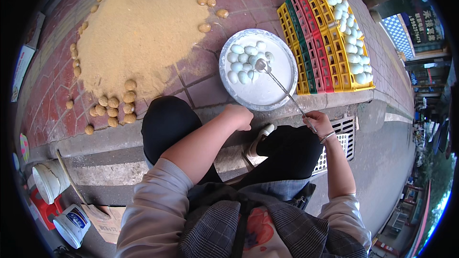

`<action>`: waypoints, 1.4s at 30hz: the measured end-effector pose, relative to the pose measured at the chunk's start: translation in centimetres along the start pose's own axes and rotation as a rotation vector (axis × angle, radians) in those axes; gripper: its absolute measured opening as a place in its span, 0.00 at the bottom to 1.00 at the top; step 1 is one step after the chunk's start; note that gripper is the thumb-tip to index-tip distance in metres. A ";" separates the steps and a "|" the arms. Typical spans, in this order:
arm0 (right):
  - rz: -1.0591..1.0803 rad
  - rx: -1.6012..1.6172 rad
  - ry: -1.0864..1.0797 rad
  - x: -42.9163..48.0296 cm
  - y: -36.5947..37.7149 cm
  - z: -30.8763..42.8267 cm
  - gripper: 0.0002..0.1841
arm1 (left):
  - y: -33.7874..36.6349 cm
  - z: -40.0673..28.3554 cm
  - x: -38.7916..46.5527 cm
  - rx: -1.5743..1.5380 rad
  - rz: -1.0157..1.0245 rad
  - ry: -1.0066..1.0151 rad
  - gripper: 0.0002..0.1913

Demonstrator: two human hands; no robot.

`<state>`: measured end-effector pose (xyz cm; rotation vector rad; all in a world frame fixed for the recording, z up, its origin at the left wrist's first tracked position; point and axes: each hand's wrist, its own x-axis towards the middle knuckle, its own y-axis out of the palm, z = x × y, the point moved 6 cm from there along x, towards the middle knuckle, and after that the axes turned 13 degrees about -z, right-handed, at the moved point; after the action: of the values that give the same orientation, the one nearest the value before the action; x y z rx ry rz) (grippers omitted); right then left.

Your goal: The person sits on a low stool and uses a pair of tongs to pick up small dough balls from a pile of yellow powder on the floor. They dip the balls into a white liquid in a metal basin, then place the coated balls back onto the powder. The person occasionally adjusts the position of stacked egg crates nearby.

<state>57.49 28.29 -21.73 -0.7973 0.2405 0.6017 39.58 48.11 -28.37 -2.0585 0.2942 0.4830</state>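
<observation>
My right hand grips the handle of a long metal spoon. The bowl of the spoon rests among pale blue-green eggs, which lie on the left side of a round basin. Whitish slurry fills the basin around them. My left hand is curled into a fist just in front of the basin's near rim, with nothing visible in it. Left of the basin, a broad heap of yellowish-brown powder spreads over the paving, with powder-coated eggs along its edges.
Stacked plastic crates stand right of the basin, the top one full of eggs. A kerb runs before my knees, with a drain grate at right. Buckets and a wooden-handled shovel are at lower left.
</observation>
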 end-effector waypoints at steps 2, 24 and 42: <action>-0.027 0.021 -0.013 1.5 0.9 0.1 0.12 | 0.0 0.1 -0.1 -0.002 0.005 -0.008 0.18; 0.382 -0.125 -0.462 4.8 19.5 19.1 0.08 | -1.3 2.6 -4.1 -0.011 -0.160 -0.055 0.12; 0.206 -0.366 -0.955 4.9 34.7 29.9 0.12 | -0.9 6.8 -5.0 -0.111 -0.148 -0.231 0.20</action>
<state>40.39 71.04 -24.12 -0.7547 -0.6875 1.1736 33.99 54.45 -28.52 -2.0888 -0.0234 0.6509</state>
